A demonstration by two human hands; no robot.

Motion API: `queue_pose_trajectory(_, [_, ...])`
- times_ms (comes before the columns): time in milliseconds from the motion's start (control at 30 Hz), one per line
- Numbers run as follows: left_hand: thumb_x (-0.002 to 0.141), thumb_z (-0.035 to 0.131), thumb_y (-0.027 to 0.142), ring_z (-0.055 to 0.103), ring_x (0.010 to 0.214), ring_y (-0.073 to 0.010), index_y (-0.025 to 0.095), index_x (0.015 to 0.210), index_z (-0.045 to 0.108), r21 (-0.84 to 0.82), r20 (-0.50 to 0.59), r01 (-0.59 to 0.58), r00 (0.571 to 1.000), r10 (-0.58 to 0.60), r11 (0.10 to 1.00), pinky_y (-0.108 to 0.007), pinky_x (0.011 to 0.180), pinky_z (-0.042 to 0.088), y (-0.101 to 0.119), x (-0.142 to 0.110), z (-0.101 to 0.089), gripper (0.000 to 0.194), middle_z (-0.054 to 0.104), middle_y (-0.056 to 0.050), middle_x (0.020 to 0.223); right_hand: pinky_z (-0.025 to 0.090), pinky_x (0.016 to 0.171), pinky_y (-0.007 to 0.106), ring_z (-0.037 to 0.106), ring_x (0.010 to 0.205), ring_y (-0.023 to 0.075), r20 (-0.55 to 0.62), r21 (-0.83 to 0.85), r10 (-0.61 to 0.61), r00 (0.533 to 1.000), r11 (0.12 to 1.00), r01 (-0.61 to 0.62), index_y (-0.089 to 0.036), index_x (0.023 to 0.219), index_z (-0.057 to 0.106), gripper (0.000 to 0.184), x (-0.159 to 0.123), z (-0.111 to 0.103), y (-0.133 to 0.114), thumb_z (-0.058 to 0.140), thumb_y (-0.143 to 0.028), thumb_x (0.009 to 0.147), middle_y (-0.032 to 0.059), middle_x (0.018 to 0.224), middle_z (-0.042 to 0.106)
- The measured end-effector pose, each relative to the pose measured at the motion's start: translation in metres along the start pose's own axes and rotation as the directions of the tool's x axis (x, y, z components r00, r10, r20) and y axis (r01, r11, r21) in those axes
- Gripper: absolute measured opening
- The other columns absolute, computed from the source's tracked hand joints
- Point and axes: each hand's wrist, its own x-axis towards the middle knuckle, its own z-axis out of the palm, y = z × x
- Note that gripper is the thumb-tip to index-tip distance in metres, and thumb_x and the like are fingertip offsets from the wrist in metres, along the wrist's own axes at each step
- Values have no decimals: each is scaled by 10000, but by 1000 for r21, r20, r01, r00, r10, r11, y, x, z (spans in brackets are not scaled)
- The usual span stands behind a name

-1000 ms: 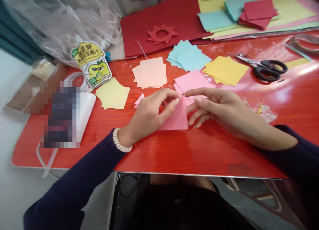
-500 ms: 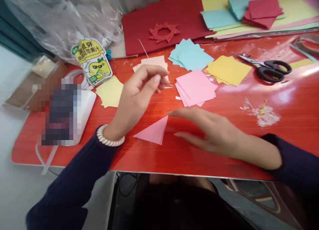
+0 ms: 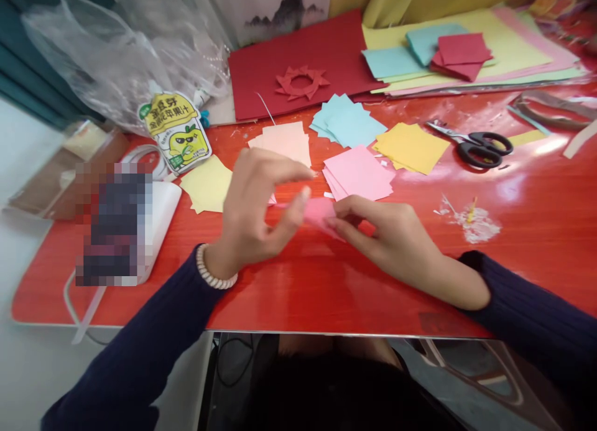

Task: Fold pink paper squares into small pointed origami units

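pinching one pink paper (image 3: 321, 212), one right hand (image 3: 392, 229); near it, one left hand (image 3: 248, 207), loosely spread

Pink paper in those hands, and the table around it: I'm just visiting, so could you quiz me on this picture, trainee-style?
1. Which hand pinches the pink paper? A) left B) right
2. True or false: the scissors have black handles.
3. Fill in the colour: the pointed paper ring lies on a ___ sheet.

Key: 1. B, the right hand. 2. True. 3. Dark red.
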Motion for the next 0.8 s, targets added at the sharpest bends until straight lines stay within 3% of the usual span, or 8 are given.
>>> queue_pose_trajectory(100, [809, 627, 404, 540, 958, -212, 226, 1104, 528, 50, 227, -183, 960, 167, 982, -402, 866, 391, -5, -4, 2, 358, 629, -37, 998, 405, 539, 264, 531, 555, 125, -90, 61, 98, 991, 994, -93, -223, 810, 520, 75, 3, -10, -3, 544, -240, 879, -18, 667, 608])
queue_pose_trajectory(200, [815, 623, 383, 543, 951, -207, 236, 1000, 564, 95, 264, -238, 942, 206, 967, -383, 862, 376, -8, -5, 7, 244, 641, -22, 966, 399, 532, 267, 488, 521, 116, -104, 213, 224, 969, 957, -199, -223, 756, 495, 140, 8, -14, -3, 570, -259, 869, -38, 588, 541])
queue_pose_trajectory(333, [827, 605, 305, 542, 1018, -206, 260, 949, 574, 226, 215, -282, 948, 235, 932, -388, 887, 365, -10, -4, 9, 134, 637, -17, 1061, 455, 560, 260, 535, 537, 109, 4, 630, 389, 921, 714, -305, -215, 749, 462, 222, 13, -14, -1, 633, -330, 831, -45, 575, 528])
queue_pose_trajectory(467, [851, 577, 381, 558, 1061, -203, 255, 1018, 570, 328, 227, -415, 907, 355, 848, -397, 942, 359, -10, -2, 7, 209, 642, -25, 1093, 490, 570, 247, 552, 522, 94, 52, 780, 466, 883, 533, -327, -219, 821, 436, 239, 15, -12, -1, 668, -264, 784, -65, 595, 542])
queue_pose_trajectory(533, [866, 571, 251, 585, 1002, -161, 251, 994, 587, 376, 189, -461, 887, 421, 804, -349, 916, 378, -9, -2, 6, 129, 666, 1, 1032, 505, 576, 260, 572, 537, 107, 62, 759, 447, 892, 560, -333, -225, 892, 422, 247, 13, -10, -1, 647, -239, 791, -64, 612, 553])
queue_pose_trajectory(600, [847, 586, 147, 607, 912, -133, 242, 962, 609, 384, 157, -494, 868, 472, 780, -309, 842, 405, -7, -3, 3, 151, 690, 24, 967, 529, 636, 295, 626, 657, 143, 22, 668, 365, 931, 688, -286, -231, 1027, 412, 305, 9, -9, 0, 620, -205, 806, -19, 734, 611])
queue_pose_trajectory(700, [836, 616, 143, 628, 835, -123, 226, 954, 631, 295, 177, -537, 844, 507, 791, -292, 744, 434, -8, -6, -3, 145, 715, 26, 923, 519, 847, 383, 583, 1082, 224, -108, 362, 80, 991, 932, -35, -270, 1257, 354, 514, 3, -9, 7, 599, -164, 818, 94, 1182, 574])
queue_pose_trajectory(800, [876, 558, 136, 653, 848, -119, 214, 987, 630, 161, 253, -540, 832, 494, 826, -276, 727, 468, -13, -8, -9, 154, 728, 4, 951, 439, 991, 457, 447, 1265, 268, -45, 6, -257, 965, 966, 258, -268, 1285, 417, 476, -1, -12, 14, 590, -194, 848, 104, 1330, 499])
